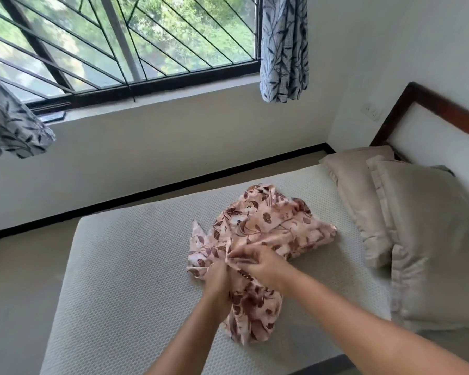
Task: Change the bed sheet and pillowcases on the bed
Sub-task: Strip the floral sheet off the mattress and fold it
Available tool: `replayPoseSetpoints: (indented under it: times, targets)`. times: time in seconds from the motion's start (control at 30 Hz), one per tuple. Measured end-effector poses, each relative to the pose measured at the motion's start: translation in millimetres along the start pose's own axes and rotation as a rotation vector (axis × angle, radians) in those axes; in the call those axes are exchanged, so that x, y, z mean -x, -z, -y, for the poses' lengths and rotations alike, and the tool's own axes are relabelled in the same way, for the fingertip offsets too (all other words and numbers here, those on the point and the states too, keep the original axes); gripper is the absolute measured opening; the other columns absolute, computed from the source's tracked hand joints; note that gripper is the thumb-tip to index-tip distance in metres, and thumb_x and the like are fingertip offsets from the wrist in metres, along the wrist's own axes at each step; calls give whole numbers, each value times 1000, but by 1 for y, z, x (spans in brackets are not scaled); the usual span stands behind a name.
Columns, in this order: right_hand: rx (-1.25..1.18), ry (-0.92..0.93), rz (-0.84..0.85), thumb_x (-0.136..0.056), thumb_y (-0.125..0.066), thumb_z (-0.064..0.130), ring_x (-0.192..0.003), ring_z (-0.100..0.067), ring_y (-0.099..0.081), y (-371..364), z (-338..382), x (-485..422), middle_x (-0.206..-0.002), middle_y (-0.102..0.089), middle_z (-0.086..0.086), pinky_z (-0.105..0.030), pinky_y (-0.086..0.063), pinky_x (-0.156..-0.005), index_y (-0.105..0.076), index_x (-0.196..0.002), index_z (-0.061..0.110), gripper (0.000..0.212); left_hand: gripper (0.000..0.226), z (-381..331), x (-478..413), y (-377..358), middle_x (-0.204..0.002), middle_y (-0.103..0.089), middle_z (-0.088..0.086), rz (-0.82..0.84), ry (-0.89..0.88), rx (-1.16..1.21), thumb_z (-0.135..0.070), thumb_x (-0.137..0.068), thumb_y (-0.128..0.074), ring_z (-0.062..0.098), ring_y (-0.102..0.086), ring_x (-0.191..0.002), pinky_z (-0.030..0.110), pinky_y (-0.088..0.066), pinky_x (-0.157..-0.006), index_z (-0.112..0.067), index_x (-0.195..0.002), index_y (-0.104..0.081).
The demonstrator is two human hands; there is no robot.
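The sheet [268,220] is a crumpled bundle of pale pink cloth printed with brown leaves and flowers. It is heaped in loose folds, with one tail trailing toward the near edge. It lies about the middle of the bare, white, textured mattress [119,266].

Both bare forearms reach in from the near right, and the hands meet close together at the near-left part of the bundle. The right hand [257,263] lies knuckles up on top of the cloth, its fingertips [234,256] pinching a raised fold. The left hand [217,277], just left of it, is curled into the fabric and grips it, its fingers mostly buried in the folds.

Most of the sheet lies beyond and to the right of the hands; the tail runs between the forearms.

Two beige pillows [363,198] lie to the right, against the headboard [431,123].
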State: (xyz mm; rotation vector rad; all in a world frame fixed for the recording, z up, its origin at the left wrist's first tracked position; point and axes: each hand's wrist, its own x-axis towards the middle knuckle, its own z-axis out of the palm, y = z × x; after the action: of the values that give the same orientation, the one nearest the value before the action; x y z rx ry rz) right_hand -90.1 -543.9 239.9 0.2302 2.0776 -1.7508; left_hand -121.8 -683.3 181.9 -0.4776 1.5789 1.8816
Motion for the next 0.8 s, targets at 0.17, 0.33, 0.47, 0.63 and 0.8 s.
replayPoseSetpoints:
  times: [0.17, 0.33, 0.47, 0.63, 0.8]
  targets:
    - [252, -52, 162, -97, -60, 10, -112, -3, -65, 8, -9, 17, -114, -71, 23, -31, -52, -103, -75, -106, 44, 38, 64, -3, 1, 4, -115, -66, 32, 114, 98, 60, -49, -96, -62, 41, -64, -108, 54, -49, -102, 11, -120, -61]
    - [189, -109, 365, -94, -62, 2, -112, -3, -67, 31, -16, 31, -115, -74, 9, -26, -52, -103, -75, -114, 18, 29, 22, 6, 1, -10, -85, -73, 19, 43, 49, -240, -19, -91, -71, 33, -71, -77, 38, -60, -68, 3, -95, -69]
    - [27, -167, 548, -95, -62, 0, -99, -7, -69, 51, -27, 34, -106, -72, 5, -22, -54, -91, -68, -117, 14, 27, 24, 8, 5, -25, -89, -73, 23, -8, 61, -222, -23, -96, -67, 41, -67, -77, 51, -56, -77, 1, -96, -70]
    - [262, -213, 168, -101, -57, 37, -70, 0, -63, 65, -31, 26, -103, -72, -1, -20, -54, -65, -62, -117, 17, 27, 20, 4, 18, -30, -86, -75, 18, 75, -84, -132, -18, -98, -63, 26, -72, -71, 32, -57, -59, -2, -102, -72]
    - [87, -248, -208, -96, -61, 50, -62, -9, -60, 63, -32, -11, -87, -66, -3, -18, -51, -59, -62, -100, 7, 43, 15, 3, 39, -29, -98, -77, 6, 216, -205, -355, -21, -94, -67, 19, -62, -86, 25, -47, -80, -22, -101, -80]
